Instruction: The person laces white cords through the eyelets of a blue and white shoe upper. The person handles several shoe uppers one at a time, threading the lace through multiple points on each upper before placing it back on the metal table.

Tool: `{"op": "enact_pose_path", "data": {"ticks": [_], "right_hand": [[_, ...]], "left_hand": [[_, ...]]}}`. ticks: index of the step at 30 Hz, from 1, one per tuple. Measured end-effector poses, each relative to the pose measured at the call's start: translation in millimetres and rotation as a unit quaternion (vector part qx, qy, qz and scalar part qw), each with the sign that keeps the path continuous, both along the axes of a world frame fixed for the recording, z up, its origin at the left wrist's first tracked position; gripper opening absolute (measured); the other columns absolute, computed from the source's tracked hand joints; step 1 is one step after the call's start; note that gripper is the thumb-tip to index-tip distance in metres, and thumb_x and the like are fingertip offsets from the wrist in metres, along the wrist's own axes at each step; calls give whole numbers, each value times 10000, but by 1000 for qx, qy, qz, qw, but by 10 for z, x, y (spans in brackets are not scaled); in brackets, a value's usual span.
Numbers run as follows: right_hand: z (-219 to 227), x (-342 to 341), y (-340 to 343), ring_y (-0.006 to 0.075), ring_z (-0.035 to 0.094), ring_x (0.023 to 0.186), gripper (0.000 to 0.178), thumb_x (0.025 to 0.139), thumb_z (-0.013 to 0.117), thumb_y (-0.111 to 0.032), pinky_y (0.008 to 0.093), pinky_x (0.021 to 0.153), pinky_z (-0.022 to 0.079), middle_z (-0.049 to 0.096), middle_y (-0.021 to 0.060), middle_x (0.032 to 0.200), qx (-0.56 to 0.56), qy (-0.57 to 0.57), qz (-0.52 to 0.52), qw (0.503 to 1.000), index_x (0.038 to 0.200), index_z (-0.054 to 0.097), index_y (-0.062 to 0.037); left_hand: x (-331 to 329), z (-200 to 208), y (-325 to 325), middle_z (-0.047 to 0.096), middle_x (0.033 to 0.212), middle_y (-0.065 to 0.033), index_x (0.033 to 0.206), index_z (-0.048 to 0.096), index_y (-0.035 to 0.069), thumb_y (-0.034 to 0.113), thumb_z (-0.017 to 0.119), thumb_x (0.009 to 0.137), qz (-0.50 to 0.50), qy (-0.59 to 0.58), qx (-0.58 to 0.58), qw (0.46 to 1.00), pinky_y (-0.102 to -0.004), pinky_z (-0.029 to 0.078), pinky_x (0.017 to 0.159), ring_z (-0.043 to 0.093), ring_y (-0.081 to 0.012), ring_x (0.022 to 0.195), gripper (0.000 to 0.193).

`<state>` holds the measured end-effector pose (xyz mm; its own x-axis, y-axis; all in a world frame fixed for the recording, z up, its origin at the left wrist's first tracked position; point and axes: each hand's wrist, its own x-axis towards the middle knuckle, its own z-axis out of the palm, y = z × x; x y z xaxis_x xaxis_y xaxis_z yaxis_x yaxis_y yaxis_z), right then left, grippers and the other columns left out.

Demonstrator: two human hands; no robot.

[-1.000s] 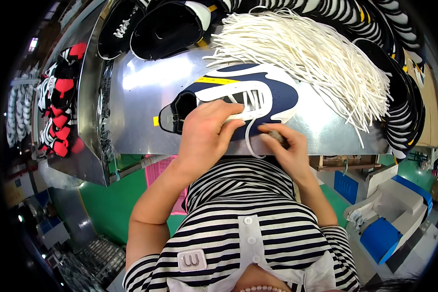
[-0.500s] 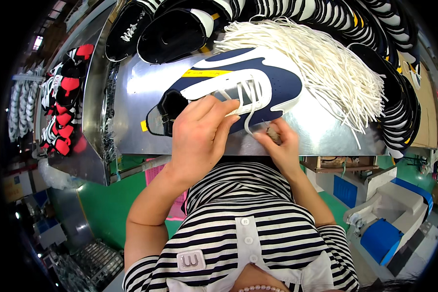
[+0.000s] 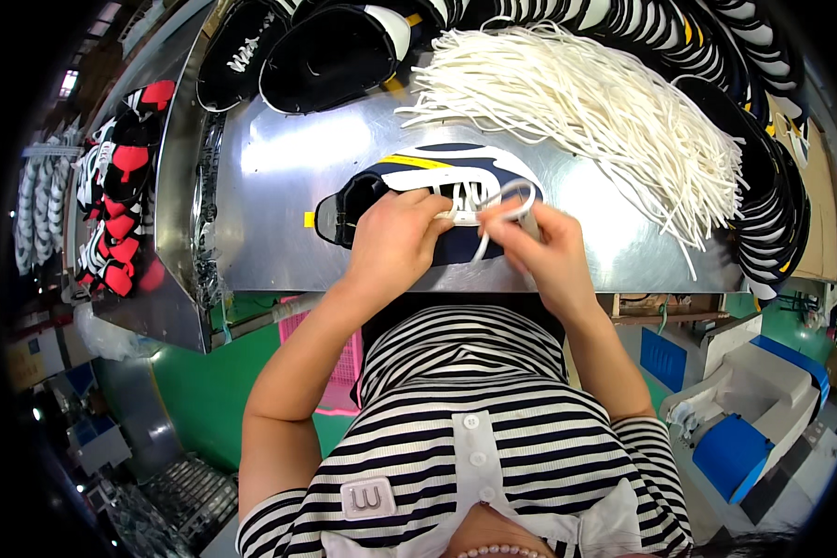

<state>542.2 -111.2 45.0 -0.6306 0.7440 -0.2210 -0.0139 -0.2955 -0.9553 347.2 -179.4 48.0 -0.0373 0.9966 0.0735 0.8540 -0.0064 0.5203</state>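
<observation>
A navy and white shoe upper (image 3: 446,158) with a yellow strip lies on its side on the metal table, its dark heel opening toward the left. White lace (image 3: 467,197) crosses its eyelets. My left hand (image 3: 398,237) is closed on the upper's eyelet edge, its fingertips beside the laced rows. My right hand (image 3: 549,246) pinches the shoelace (image 3: 521,186), which loops up over the toe part, with a tail hanging below the fingers. A small greyish thing shows among the right fingers, too unclear to name.
A large heap of loose white shoelaces (image 3: 586,121) lies at the back right of the metal table (image 3: 288,177). Black and white uppers (image 3: 330,65) line the far edge and curve down the right side. Red and black shoe parts (image 3: 130,167) hang at the left.
The upper has been lowered and tipped away, so its side and laced opening look narrower. My right hand has risen toward the eyelets, drawing the lace into a loop. My left hand has shifted slightly right.
</observation>
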Motion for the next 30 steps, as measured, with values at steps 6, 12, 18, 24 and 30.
{"op": "enact_pose_path", "data": {"ticks": [6, 12, 18, 24, 30], "right_hand": [[-328, -303, 88, 138, 643, 713, 149, 846, 725, -13, 267, 636, 492, 705, 78, 870, 291, -21, -149, 945, 995, 714, -11], [-392, -380, 69, 165, 649, 707, 152, 831, 732, -11, 277, 627, 496, 692, 90, 840, 335, -69, -188, 921, 978, 694, -8], [-330, -157, -28, 181, 684, 740, 261, 894, 701, -82, 280, 687, 519, 698, 100, 857, 191, -102, -104, 971, 1119, 587, -12], [-208, 108, -209, 199, 722, 800, 153, 955, 607, -53, 294, 701, 535, 699, 124, 835, 168, -166, -15, 971, 1077, 543, 13], [-198, 45, -186, 205, 723, 767, 104, 950, 606, -51, 295, 665, 532, 697, 115, 796, 160, -157, -8, 975, 1005, 546, 14]], "left_hand": [[-82, -54, 90, 692, 916, -126, 987, 690, 52, 223, 683, 856, -25, -112, -29, 993, -429, 491, 777, 634, -339, 866, 215], [1, -58, 78, 699, 875, -99, 929, 693, 71, 326, 733, 806, 15, -58, -14, 998, -427, 505, 725, 639, -323, 803, 285], [45, -33, 60, 693, 845, -114, 933, 670, 72, 276, 771, 805, 27, -1, -1, 1000, -399, 503, 717, 646, -318, 761, 261], [-4, -88, 79, 682, 821, -111, 899, 660, 64, 251, 765, 816, -10, 1, 36, 999, -392, 498, 669, 644, -312, 726, 230], [-7, -81, 93, 669, 791, -116, 861, 657, 39, 214, 777, 800, -27, -25, 45, 998, -383, 486, 644, 640, -313, 699, 221]]}}
